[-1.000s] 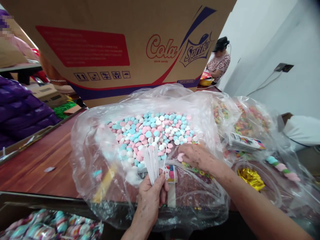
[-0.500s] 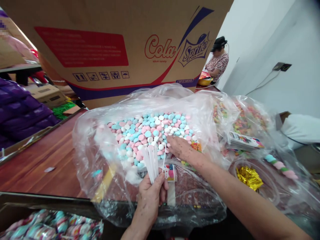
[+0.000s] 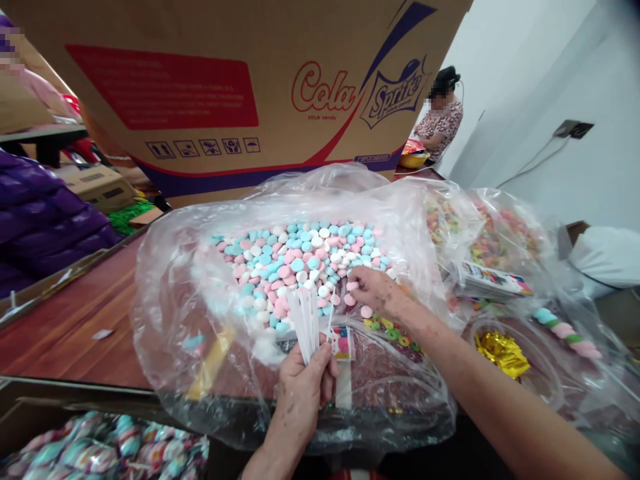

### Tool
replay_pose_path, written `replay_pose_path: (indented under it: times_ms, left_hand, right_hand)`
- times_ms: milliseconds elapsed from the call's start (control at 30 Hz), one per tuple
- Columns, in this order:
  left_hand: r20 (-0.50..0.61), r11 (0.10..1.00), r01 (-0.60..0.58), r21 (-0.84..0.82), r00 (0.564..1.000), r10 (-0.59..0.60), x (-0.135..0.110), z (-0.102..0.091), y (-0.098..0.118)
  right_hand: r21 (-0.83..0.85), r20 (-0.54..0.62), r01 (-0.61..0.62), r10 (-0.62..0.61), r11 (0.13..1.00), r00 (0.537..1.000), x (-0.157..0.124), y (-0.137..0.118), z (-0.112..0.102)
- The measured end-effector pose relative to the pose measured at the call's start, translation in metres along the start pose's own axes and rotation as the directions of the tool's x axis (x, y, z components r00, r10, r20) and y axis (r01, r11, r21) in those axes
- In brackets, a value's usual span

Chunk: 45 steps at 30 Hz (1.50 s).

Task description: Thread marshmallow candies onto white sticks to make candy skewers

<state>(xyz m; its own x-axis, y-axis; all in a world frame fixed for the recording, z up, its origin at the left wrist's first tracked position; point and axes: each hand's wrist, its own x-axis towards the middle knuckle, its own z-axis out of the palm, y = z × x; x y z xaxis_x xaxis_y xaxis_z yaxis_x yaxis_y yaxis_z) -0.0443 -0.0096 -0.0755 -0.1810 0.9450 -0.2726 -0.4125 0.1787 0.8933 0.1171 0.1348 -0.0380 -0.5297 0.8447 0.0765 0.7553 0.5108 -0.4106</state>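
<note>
- Head view, bottom centre: the left hand [image 3: 303,383] was closed round a bunch of white sticks [image 3: 305,319], tips pointing up the frame.
- Right of centre: the right hand [image 3: 376,291] had its fingers bent at the candies [image 3: 299,264]; whether they pinched one, I could not tell.
- Centre: the candies, pink, blue and white, lay heaped amid clear plastic [image 3: 167,267].
- Right: gold foil [image 3: 503,357].
- Top: a carton [image 3: 200,27].

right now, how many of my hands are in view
2: the left hand, holding a bunch of white sticks, and the right hand, at the right side of the candies.
</note>
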Motion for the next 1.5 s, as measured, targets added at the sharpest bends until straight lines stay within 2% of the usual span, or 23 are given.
replay_pose_path:
  times_ms: [200,333,433,600,767,900,1067,1100,1133,1167,1233,1267,1300,1367,1500]
  left_hand:
    - [0.015,1.000,-0.002,0.006,1.000,0.002,0.000,-0.002,-0.002]
    - [0.008,1.000,0.001,0.011,1.000,-0.001,0.002,-0.003,-0.004]
    - [0.009,1.000,0.008,0.020,1.000,-0.008,0.002,-0.003,-0.003]
    - [0.012,1.000,0.003,0.029,1.000,-0.003,0.001,-0.003,-0.002]
    - [0.005,0.999,0.012,0.045,1.000,-0.012,0.001,-0.003,-0.003]
    - [-0.018,0.998,-0.001,0.056,1.000,0.002,0.000,-0.001,-0.001]
    - [-0.020,0.996,0.024,0.081,1.000,-0.022,0.001,0.001,0.001]
    - [-0.018,0.995,0.026,0.097,1.000,-0.024,0.001,0.001,0.001]
    - [-0.013,0.993,0.026,0.117,1.000,-0.024,0.002,0.001,0.000]
    - [-0.005,0.990,0.023,0.138,1.000,-0.023,0.002,0.000,0.000]
    - [0.014,0.982,0.019,0.188,1.000,-0.022,0.003,0.000,-0.001]
    - [0.025,0.977,0.020,0.214,0.999,-0.026,0.004,0.000,-0.001]
    - [0.037,0.971,0.020,0.238,0.999,-0.030,0.005,-0.001,-0.002]
    - [0.052,0.960,0.016,0.280,0.998,-0.032,0.005,0.000,-0.001]
    - [0.044,0.948,0.019,0.317,0.998,-0.035,0.006,0.000,-0.001]
  right_hand:
    - [-0.019,-0.006,0.104,-0.105,0.994,0.995,-0.012,-0.003,0.017]
    - [-0.099,0.009,0.142,-0.141,0.985,0.990,-0.018,-0.008,0.019]
    - [-0.169,0.012,0.135,-0.135,0.976,0.991,-0.022,-0.010,0.020]
    - [-0.183,-0.047,0.057,-0.066,0.982,0.997,-0.019,-0.007,0.026]
    - [-0.192,-0.052,0.104,-0.116,0.976,0.992,-0.017,-0.008,0.033]
    - [-0.040,-0.132,0.098,-0.102,0.994,0.986,-0.015,-0.011,0.041]
    - [0.130,-0.233,-0.015,0.046,0.991,0.971,-0.010,-0.008,0.036]
    - [0.224,-0.251,-0.048,0.105,0.973,0.962,-0.010,-0.008,0.031]
    - [0.374,-0.251,-0.079,0.183,0.924,0.950,-0.010,-0.008,0.026]
    - [0.561,-0.222,-0.102,0.268,0.822,0.937,-0.010,-0.008,0.019]
    - [0.875,-0.082,-0.120,0.387,0.468,0.918,-0.012,-0.011,0.007]
    - [0.947,-0.002,-0.127,0.400,0.294,0.917,-0.013,-0.012,0.001]
    - [0.974,0.057,-0.137,0.390,0.182,0.919,-0.013,-0.014,-0.004]
    - [0.984,0.116,-0.157,0.373,0.080,0.921,-0.014,-0.016,-0.010]
    - [0.987,0.117,-0.147,0.345,0.062,0.931,-0.013,-0.017,-0.012]
